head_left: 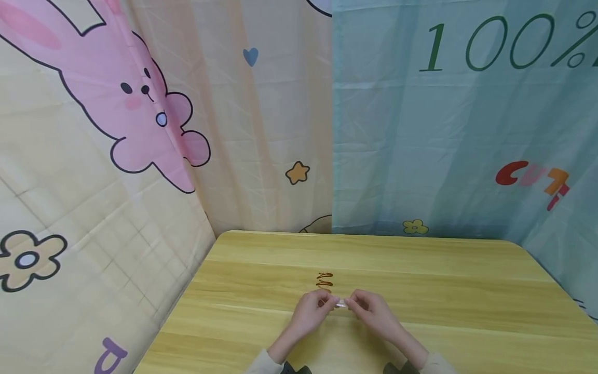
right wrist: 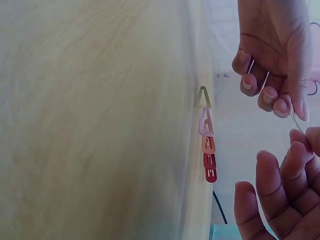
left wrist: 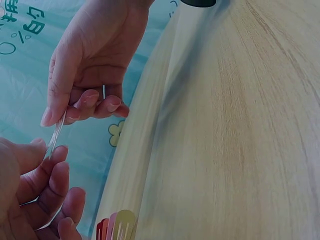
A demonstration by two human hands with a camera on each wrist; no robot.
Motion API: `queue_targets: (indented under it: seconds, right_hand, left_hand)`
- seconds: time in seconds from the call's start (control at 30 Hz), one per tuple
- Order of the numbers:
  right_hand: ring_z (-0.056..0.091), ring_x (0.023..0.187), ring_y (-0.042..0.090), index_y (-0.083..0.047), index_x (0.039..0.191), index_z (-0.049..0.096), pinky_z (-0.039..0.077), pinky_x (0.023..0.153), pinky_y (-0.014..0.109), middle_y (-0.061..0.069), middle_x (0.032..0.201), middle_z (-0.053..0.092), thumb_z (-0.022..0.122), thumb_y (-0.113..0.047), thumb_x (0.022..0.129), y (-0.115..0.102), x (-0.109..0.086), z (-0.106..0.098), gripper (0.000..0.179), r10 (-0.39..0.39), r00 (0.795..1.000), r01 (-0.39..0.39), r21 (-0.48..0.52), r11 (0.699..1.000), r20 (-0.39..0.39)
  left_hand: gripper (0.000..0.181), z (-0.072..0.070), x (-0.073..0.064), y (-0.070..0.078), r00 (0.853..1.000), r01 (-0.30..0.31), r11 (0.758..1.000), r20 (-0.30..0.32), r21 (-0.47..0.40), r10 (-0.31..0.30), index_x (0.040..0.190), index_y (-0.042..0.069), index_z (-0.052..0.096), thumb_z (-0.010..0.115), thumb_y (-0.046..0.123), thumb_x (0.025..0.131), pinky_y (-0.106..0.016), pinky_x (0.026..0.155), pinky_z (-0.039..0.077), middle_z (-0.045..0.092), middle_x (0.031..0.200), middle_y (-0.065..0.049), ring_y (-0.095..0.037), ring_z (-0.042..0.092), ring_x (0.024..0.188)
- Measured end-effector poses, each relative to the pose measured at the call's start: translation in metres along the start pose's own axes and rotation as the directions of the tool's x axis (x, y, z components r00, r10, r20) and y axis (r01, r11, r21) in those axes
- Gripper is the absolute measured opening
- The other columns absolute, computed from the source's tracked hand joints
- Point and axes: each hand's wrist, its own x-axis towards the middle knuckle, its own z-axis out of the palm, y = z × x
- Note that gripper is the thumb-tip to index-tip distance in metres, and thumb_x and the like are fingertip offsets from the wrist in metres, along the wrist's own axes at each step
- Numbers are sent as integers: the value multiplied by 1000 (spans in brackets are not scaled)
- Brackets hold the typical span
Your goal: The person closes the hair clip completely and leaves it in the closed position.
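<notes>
Thumb and fingers of my left hand [head_left: 310, 310] pinch one end of a small, thin, clear plastic-looking strip [head_left: 341, 303]. The other end is pinched by my right hand [head_left: 376, 314], so the strip spans the short gap between the two hands, over the table. Seen almost edge-on in the left wrist view, the strip [left wrist: 57, 131] looks whitish and shiny; I cannot tell its exact kind. A row of snap hair clips [right wrist: 209, 145], red, orange, pink and yellowish, lies on the table just beyond my left hand, partly hidden by it in the head view.
The wood-patterned table [head_left: 420, 280] reaches back to printed curtains. A beige curtain [head_left: 261, 130] hangs behind on the left, and a blue-green curtain [head_left: 420, 130] on the right. In the right wrist view a dark cord [right wrist: 220, 207] shows past the table edge.
</notes>
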Motion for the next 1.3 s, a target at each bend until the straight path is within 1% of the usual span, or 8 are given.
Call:
queue_targets:
  seconds: [0.07,0.13,0.3,0.47,0.8,0.97,1.13,1.3]
  right_hand:
    - [46,54,5,-6,81,61,43,50,23,-3,64,52,57,-26,96,-1,-1,2,25,16,1000,-16,7,1000,0]
    - [48,55,7,-6,82,61,44,51,24,-2,64,53,57,-27,96,-2,-2,5,26,30,1000,-30,9,1000,0]
    - [53,57,15,-4,83,60,44,52,24,6,66,55,56,-26,96,-4,-5,10,26,63,998,-63,40,997,-2]
    - [52,57,15,-3,83,59,41,51,24,10,67,56,56,-28,96,-7,-9,15,28,103,995,-103,53,993,-6]
    - [49,58,15,-4,82,57,40,53,25,11,67,56,55,-31,97,-14,-16,24,31,167,986,-165,92,982,-15]
    - [51,61,19,-2,84,56,41,56,26,13,70,55,54,-32,97,-17,-19,27,32,194,981,-192,142,971,1]
    - [52,63,21,0,85,56,42,58,27,13,71,55,53,-30,98,-19,-22,30,33,204,979,-204,177,963,16]
    - [52,64,19,2,86,56,42,61,29,14,74,55,52,-27,98,-21,-24,33,31,224,974,-223,206,953,15]
  left_hand:
    - [23,-1,-1,0,1000,-5,1000,2,2,5,82,11,67,59,28,95,-20,47,39,60,70,3,-2,47,55]
    - [23,-2,-3,0,1000,-6,1000,5,2,6,81,12,67,59,28,95,-19,44,35,58,67,4,-2,42,51]
    - [24,-4,-7,1,1000,-1,1000,13,2,1,79,12,65,58,28,96,-18,41,29,50,62,11,-2,37,47]
    - [25,-5,-11,0,1000,-13,1000,19,-1,13,79,11,65,57,29,96,-18,42,30,49,62,11,-1,37,48]
    - [27,-9,-20,-1,999,-28,1000,26,0,28,79,12,65,57,31,95,-17,43,30,50,63,9,-1,37,49]
    - [26,-9,-22,-2,999,-28,999,30,-22,28,78,11,64,56,29,96,-17,42,27,47,60,12,-1,35,47]
    - [27,-9,-25,-2,999,-32,998,34,-49,34,79,10,64,56,29,96,-18,43,29,48,62,11,-1,36,49]
    - [25,-11,-29,-1,999,-15,997,47,-75,18,81,10,65,56,27,96,-18,44,31,49,63,10,-1,38,50]
